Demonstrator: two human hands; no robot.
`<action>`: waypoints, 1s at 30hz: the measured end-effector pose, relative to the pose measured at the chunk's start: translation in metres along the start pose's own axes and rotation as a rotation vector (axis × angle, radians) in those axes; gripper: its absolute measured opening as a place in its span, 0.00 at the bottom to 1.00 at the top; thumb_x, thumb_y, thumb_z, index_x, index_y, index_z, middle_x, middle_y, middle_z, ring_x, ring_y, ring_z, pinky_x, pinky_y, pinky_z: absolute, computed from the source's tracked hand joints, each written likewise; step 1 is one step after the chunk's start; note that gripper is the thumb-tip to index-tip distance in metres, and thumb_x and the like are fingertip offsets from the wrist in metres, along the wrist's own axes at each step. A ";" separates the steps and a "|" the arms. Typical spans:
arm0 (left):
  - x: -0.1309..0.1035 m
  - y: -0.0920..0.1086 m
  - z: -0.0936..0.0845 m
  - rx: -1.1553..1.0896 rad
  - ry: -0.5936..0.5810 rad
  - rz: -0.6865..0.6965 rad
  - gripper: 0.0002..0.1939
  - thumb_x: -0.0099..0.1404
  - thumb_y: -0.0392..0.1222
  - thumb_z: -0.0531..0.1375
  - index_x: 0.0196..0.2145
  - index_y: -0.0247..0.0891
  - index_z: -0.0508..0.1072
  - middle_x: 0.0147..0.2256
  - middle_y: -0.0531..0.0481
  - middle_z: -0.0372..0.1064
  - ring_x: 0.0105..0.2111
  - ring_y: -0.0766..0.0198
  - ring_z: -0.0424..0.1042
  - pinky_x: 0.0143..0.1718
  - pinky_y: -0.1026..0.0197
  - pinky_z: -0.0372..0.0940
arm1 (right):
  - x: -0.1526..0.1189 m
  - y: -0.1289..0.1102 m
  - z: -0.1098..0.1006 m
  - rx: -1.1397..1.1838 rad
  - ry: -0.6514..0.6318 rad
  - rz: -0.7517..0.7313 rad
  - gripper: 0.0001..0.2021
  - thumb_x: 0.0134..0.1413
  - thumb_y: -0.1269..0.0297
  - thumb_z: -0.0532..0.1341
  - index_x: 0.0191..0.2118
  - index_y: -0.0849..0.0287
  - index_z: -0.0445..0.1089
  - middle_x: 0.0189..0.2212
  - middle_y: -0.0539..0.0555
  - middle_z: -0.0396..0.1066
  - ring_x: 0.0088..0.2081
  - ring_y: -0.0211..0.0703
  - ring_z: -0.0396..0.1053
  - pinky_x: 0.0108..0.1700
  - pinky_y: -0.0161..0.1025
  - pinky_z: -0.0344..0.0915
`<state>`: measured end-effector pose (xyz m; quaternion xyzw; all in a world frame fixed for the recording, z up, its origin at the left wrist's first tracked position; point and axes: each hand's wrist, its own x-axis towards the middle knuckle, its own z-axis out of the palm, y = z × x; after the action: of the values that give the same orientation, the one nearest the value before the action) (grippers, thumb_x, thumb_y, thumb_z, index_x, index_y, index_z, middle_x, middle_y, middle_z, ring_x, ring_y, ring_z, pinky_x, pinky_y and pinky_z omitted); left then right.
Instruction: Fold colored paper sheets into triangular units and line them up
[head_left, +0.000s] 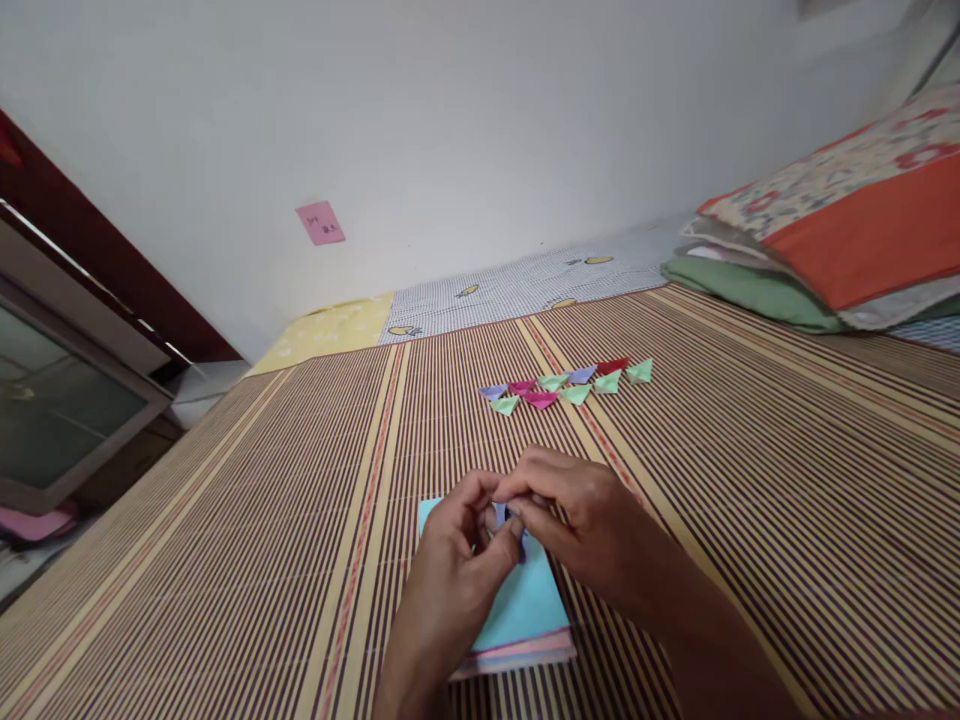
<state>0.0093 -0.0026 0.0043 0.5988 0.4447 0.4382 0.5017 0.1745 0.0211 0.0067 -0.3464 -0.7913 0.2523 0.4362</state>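
Between my two hands is a small folded piece of blue-purple paper [501, 515], mostly covered by fingers. My left hand [461, 550] pinches it from the left, and my right hand [574, 500] grips its upper right part with thumb and fingers. Directly under them lies a stack of coloured paper with a light blue sheet [529, 600] on top and pink and other edges showing at the bottom. Beyond my hands, several small folded paper pieces [576, 393] in green, pink, red and purple stand in two rows.
A striped mat [300, 500] covers the surface. Folded bedding with an orange and floral cover [870, 220] is at the right. A checked cloth [495, 290] runs along the wall, which bears a pink note [320, 222]. A glass-panelled frame [60, 400] stands at the left.
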 end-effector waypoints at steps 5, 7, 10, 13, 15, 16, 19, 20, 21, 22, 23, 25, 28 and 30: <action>0.004 -0.004 0.001 -0.145 0.037 -0.014 0.07 0.65 0.43 0.66 0.38 0.38 0.75 0.29 0.54 0.67 0.27 0.67 0.64 0.29 0.65 0.61 | 0.002 -0.004 0.001 0.058 0.098 0.077 0.08 0.60 0.76 0.59 0.38 0.57 0.74 0.33 0.49 0.75 0.34 0.40 0.73 0.37 0.37 0.66; 0.004 -0.004 0.001 -0.167 0.129 -0.006 0.08 0.66 0.44 0.65 0.39 0.38 0.75 0.29 0.54 0.68 0.26 0.68 0.65 0.26 0.67 0.61 | 0.002 -0.007 -0.001 0.068 0.161 0.114 0.05 0.62 0.72 0.60 0.36 0.57 0.73 0.29 0.48 0.73 0.31 0.39 0.71 0.34 0.36 0.65; 0.004 -0.003 0.001 -0.139 0.264 0.006 0.10 0.65 0.44 0.65 0.41 0.38 0.74 0.28 0.55 0.69 0.24 0.69 0.65 0.24 0.68 0.61 | 0.001 -0.011 -0.002 0.067 0.122 0.157 0.04 0.59 0.70 0.63 0.33 0.57 0.71 0.27 0.46 0.71 0.28 0.38 0.67 0.31 0.35 0.63; 0.003 -0.003 0.002 -0.083 0.341 0.020 0.08 0.66 0.44 0.65 0.39 0.39 0.72 0.26 0.56 0.68 0.23 0.68 0.66 0.24 0.67 0.64 | 0.000 -0.014 0.000 0.064 0.032 0.179 0.05 0.54 0.72 0.66 0.31 0.56 0.70 0.27 0.46 0.70 0.28 0.38 0.67 0.31 0.36 0.62; 0.002 -0.003 0.003 -0.046 0.378 0.037 0.07 0.68 0.43 0.64 0.37 0.40 0.70 0.26 0.57 0.68 0.23 0.69 0.68 0.26 0.67 0.65 | 0.000 -0.013 0.003 0.049 0.020 0.169 0.06 0.54 0.74 0.65 0.30 0.57 0.69 0.27 0.46 0.69 0.29 0.38 0.66 0.31 0.36 0.62; 0.001 -0.004 0.004 -0.032 0.393 0.049 0.06 0.68 0.43 0.63 0.38 0.40 0.69 0.28 0.57 0.68 0.24 0.69 0.68 0.27 0.66 0.66 | 0.000 -0.013 0.004 0.038 0.026 0.162 0.07 0.55 0.75 0.64 0.30 0.57 0.69 0.27 0.46 0.69 0.29 0.38 0.66 0.31 0.36 0.61; -0.001 -0.004 0.006 0.009 0.421 0.090 0.06 0.72 0.41 0.60 0.45 0.44 0.66 0.35 0.56 0.68 0.27 0.69 0.70 0.30 0.65 0.67 | 0.000 -0.011 0.006 -0.002 0.044 0.143 0.09 0.56 0.77 0.61 0.29 0.57 0.67 0.27 0.46 0.67 0.29 0.37 0.65 0.31 0.36 0.59; -0.001 -0.003 0.006 0.026 0.422 0.101 0.06 0.73 0.41 0.58 0.46 0.45 0.65 0.36 0.56 0.68 0.28 0.69 0.69 0.31 0.64 0.66 | 0.000 -0.011 0.006 -0.013 0.049 0.139 0.09 0.57 0.78 0.60 0.29 0.57 0.66 0.28 0.47 0.67 0.29 0.38 0.65 0.32 0.37 0.59; -0.002 -0.003 0.006 0.044 0.417 0.108 0.04 0.74 0.41 0.56 0.46 0.46 0.65 0.36 0.56 0.67 0.29 0.68 0.69 0.31 0.64 0.66 | 0.000 -0.011 0.006 -0.022 0.050 0.133 0.09 0.57 0.78 0.60 0.29 0.57 0.66 0.28 0.47 0.67 0.30 0.38 0.65 0.32 0.37 0.58; -0.002 -0.002 0.006 0.064 0.405 0.113 0.01 0.75 0.41 0.54 0.44 0.46 0.65 0.35 0.57 0.67 0.28 0.68 0.69 0.31 0.64 0.66 | 0.000 -0.011 0.005 -0.031 0.052 0.123 0.09 0.57 0.78 0.60 0.29 0.57 0.66 0.28 0.47 0.67 0.30 0.38 0.65 0.33 0.37 0.58; -0.003 -0.002 0.006 0.085 0.388 0.117 0.03 0.76 0.41 0.53 0.42 0.45 0.65 0.34 0.57 0.66 0.28 0.68 0.69 0.31 0.63 0.65 | 0.000 -0.011 0.005 -0.041 0.056 0.113 0.09 0.58 0.78 0.60 0.30 0.57 0.66 0.29 0.47 0.67 0.30 0.38 0.65 0.33 0.37 0.58; -0.004 -0.001 0.005 0.134 0.351 0.120 0.07 0.77 0.40 0.52 0.38 0.44 0.65 0.32 0.57 0.66 0.26 0.68 0.68 0.31 0.62 0.65 | 0.001 -0.013 0.004 -0.064 0.066 0.088 0.09 0.59 0.79 0.59 0.30 0.57 0.65 0.29 0.47 0.67 0.31 0.38 0.65 0.33 0.37 0.57; -0.004 0.000 0.002 0.196 0.310 0.109 0.07 0.75 0.40 0.53 0.36 0.44 0.66 0.28 0.58 0.65 0.26 0.66 0.67 0.31 0.62 0.64 | 0.001 -0.013 0.004 -0.077 0.069 0.053 0.09 0.60 0.78 0.58 0.31 0.58 0.66 0.29 0.48 0.67 0.31 0.39 0.65 0.34 0.38 0.57; -0.005 -0.001 0.001 0.199 0.309 0.107 0.06 0.74 0.40 0.55 0.36 0.44 0.68 0.27 0.57 0.65 0.27 0.65 0.66 0.31 0.62 0.64 | 0.001 -0.012 0.003 -0.072 0.068 0.042 0.09 0.61 0.78 0.58 0.31 0.58 0.65 0.29 0.48 0.67 0.31 0.39 0.65 0.34 0.37 0.57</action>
<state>0.0089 -0.0074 0.0032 0.5938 0.5253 0.5046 0.3417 0.1672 0.0141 0.0141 -0.3867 -0.7772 0.2210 0.4446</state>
